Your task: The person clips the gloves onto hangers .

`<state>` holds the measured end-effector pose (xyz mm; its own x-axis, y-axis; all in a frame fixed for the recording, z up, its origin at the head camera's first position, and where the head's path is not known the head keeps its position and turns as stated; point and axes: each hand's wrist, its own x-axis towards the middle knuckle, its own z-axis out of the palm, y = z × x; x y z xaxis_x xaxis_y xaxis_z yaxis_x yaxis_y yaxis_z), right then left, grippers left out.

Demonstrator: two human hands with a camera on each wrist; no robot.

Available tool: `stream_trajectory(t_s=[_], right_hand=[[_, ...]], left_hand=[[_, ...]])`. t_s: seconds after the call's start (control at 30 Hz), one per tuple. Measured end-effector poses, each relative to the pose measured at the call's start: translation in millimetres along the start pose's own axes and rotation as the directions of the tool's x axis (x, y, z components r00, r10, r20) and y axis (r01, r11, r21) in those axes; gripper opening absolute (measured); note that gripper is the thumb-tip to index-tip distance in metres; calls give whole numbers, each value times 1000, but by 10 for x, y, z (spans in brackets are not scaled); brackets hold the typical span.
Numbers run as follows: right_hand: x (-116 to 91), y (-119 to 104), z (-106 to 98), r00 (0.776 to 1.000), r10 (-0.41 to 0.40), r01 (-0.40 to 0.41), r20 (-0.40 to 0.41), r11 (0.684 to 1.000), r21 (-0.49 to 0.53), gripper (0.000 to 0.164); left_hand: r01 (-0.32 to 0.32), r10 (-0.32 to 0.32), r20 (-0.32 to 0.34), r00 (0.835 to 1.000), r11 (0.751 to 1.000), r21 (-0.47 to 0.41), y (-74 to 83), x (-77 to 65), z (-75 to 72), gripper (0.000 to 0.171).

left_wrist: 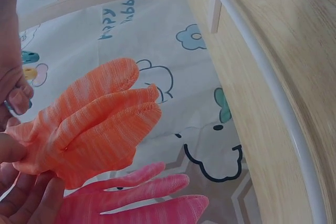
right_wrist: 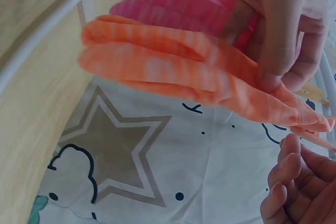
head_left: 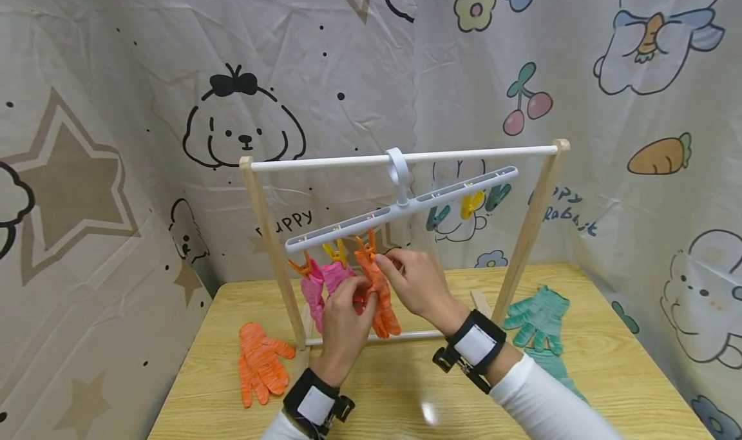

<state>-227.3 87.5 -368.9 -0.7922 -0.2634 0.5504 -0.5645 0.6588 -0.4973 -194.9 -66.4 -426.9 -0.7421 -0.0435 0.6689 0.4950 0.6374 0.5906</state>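
An orange knit glove (head_left: 384, 305) hangs fingers-down from an orange clip (head_left: 366, 243) on the white hanger (head_left: 348, 224). My left hand (head_left: 348, 317) pinches this glove between thumb and fingers, as the left wrist view also shows. Beside the clip and the cuff is my right hand (head_left: 420, 285); its fingers (right_wrist: 287, 169) are loosely bent just under the clip in the right wrist view, with nothing held in them. Two pink gloves (head_left: 313, 295) hang to the left, one from an orange clip (head_left: 301, 266), the other from a yellow clip (head_left: 336, 253).
The tilted hanger hooks over the white rod (head_left: 475, 153) of a wooden stand (head_left: 530, 234). Green clips (head_left: 497, 197) and a yellow clip (head_left: 472, 204) hang from its right half. Another orange glove (head_left: 261, 363) lies on the table (head_left: 417, 401) at left, green gloves (head_left: 539, 317) at right.
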Motion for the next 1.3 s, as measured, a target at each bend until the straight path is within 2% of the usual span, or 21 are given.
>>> stream_trajectory(t_s=[0.23, 0.47, 0.67, 0.87, 1.07, 1.3], right_hand=[[-147, 76, 52, 1000, 7, -7, -10, 1000, 11, 38], [-284, 108, 91, 996, 85, -85, 11, 996, -4, 27], [-365, 175, 142, 993, 121, -121, -5, 992, -39, 21], [-471, 225, 166, 982, 188, -187, 18, 982, -23, 21], [-624, 267, 224, 973, 231, -231, -3, 973, 11, 18], [-805, 270, 296, 961, 275, -275, 23, 961, 28, 16]], left_hand=[[-5, 5, 4, 1000, 1000, 17, 18, -23, -30, 15], [-8, 8, 24, 1000, 1000, 15, 7, -59, -69, 16], [22, -23, 53, 998, 999, 28, -7, -113, -93, 12], [41, -43, 80, 996, 999, 23, -56, -207, -96, 11], [70, -71, 94, 993, 997, 22, -124, -325, -106, 8], [120, -122, 135, 983, 993, 20, -194, -483, -105, 6]])
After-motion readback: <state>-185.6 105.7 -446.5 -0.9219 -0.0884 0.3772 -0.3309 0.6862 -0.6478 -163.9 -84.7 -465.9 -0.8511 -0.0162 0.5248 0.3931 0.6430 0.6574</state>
